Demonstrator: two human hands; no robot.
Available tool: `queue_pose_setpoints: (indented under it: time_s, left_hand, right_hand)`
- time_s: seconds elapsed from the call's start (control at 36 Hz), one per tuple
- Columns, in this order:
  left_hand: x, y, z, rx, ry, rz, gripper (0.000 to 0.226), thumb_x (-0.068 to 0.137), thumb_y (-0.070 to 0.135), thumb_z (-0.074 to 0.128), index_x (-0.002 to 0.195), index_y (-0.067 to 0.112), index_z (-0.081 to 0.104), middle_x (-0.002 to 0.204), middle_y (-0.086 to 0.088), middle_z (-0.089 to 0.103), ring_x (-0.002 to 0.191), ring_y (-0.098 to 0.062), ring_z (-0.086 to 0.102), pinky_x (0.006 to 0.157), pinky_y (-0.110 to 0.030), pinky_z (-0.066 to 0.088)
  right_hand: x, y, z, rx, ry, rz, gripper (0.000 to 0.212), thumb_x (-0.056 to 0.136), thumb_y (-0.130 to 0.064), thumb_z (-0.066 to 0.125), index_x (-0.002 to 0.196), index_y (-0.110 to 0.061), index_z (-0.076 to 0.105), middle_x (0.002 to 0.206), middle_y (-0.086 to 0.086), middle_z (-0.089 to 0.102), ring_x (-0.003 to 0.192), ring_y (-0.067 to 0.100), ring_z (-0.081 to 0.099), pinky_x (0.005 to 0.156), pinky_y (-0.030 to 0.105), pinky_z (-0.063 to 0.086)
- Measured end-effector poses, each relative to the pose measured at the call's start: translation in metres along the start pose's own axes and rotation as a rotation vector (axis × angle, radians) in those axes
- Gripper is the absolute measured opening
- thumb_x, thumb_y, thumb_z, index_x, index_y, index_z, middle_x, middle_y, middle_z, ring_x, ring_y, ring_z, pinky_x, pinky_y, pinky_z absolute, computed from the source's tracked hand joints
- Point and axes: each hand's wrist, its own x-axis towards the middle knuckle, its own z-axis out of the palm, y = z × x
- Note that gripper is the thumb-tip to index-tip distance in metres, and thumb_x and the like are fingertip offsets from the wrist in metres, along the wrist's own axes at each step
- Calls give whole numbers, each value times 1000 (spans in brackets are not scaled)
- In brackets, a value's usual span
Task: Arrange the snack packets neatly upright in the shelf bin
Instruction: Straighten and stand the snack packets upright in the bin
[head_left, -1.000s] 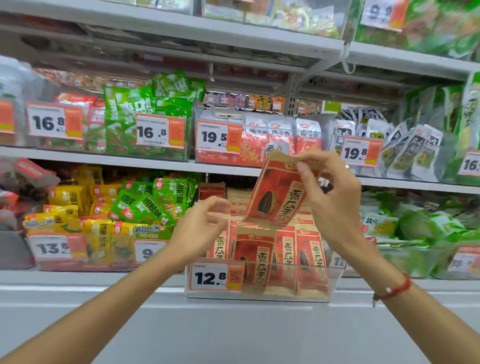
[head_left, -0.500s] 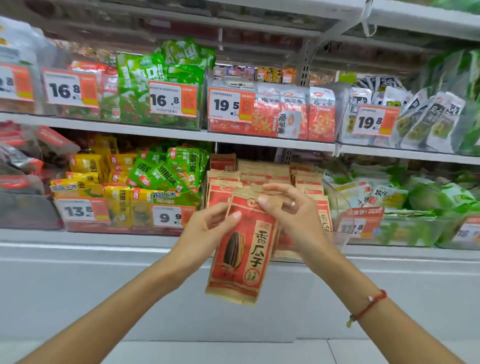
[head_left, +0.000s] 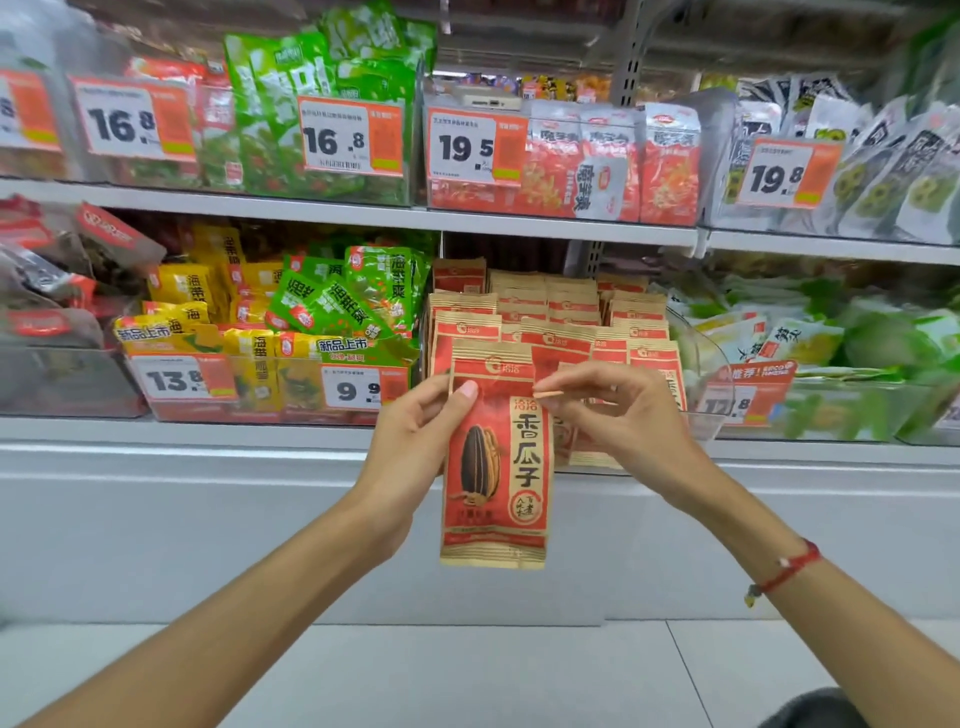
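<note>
A red and tan sunflower-seed snack packet (head_left: 496, 467) hangs upright in front of the shelf. My left hand (head_left: 415, 441) grips its upper left edge, thumb on the front. My right hand (head_left: 623, 410) is just right of the packet's top, thumb and forefinger pinching a thin packet edge. Behind them a clear shelf bin (head_left: 712, 415) holds several rows of matching packets (head_left: 550, 312) standing upright. My hands hide the bin's front row.
A bin of yellow and green packets (head_left: 291, 332) stands to the left, and green and white packets (head_left: 831, 353) to the right. The upper shelf (head_left: 519, 228) overhangs with red packets (head_left: 613, 161). A grey shelf base (head_left: 208, 519) lies below.
The red packet came down from above the bin to hang in front of it, and my left hand has taken hold of it. The view moved closer and lower.
</note>
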Motion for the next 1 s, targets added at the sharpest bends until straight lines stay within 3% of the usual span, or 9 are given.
queue_pose_setpoints:
  time_s: [0.22,0.42,0.5,0.56,0.64,0.69,0.81,0.89,1.0]
  left_hand:
    - [-1,-1,-1,-58,56,30,16,98,20,52,106,19,66,87,4,76,75,-8,72,57,-17,52]
    - [0,15,0,-14,127,60,14,99,25,51,105,23,63,94,2,75,78,-8,72,55,-16,51]
    - [0,21,0,-4,124,61,10,99,27,51,101,28,61,88,6,75,77,-8,72,56,-17,52]
    - [1,24,1,-13,127,69,8,98,28,52,100,29,60,88,7,76,79,-9,73,58,-19,54]
    - [7,30,3,-74,156,74,12,98,27,53,106,23,60,95,3,75,81,-11,73,59,-21,55]
    - [15,33,6,-83,177,85,13,98,28,53,108,23,60,98,3,75,82,-11,73,58,-21,54]
    - [41,34,14,-39,157,166,9,97,26,54,100,30,61,101,4,73,91,-11,71,68,-24,58]
    - [68,28,14,75,113,248,13,97,24,53,100,35,60,99,13,70,97,-5,67,79,-26,58]
    - [107,20,0,296,-182,207,24,91,58,48,115,58,46,116,26,64,104,0,65,89,-43,55]
  right_hand:
    - [-4,3,3,57,-23,-28,22,80,-9,68,97,-22,73,100,-10,74,99,8,68,81,17,52]
    - [-4,-8,3,-53,222,-29,23,81,-10,74,94,-27,71,95,-11,73,89,5,67,82,20,53]
    - [-4,-20,5,-123,294,24,24,85,-17,71,106,-28,68,97,-12,70,86,1,64,76,16,52]
    - [-1,-28,5,-113,202,159,39,84,-32,70,121,-33,59,104,-16,67,94,-4,62,78,15,51]
    - [6,-33,8,-22,-56,405,74,69,-57,67,136,-35,44,124,-12,60,112,6,59,97,39,50]
    - [11,-33,11,1,-148,460,84,65,-59,69,139,-34,40,130,-9,58,117,12,57,100,46,47]
    - [25,-21,15,-40,-107,359,49,83,-38,68,122,-47,40,114,-20,61,100,-8,60,87,23,52]
    - [42,-10,6,-93,-58,286,42,81,-36,68,109,-52,41,110,-22,61,97,-14,58,78,14,52]
    - [69,0,-18,-137,-29,233,46,75,-40,68,112,-50,42,104,-27,61,95,-17,58,70,7,50]
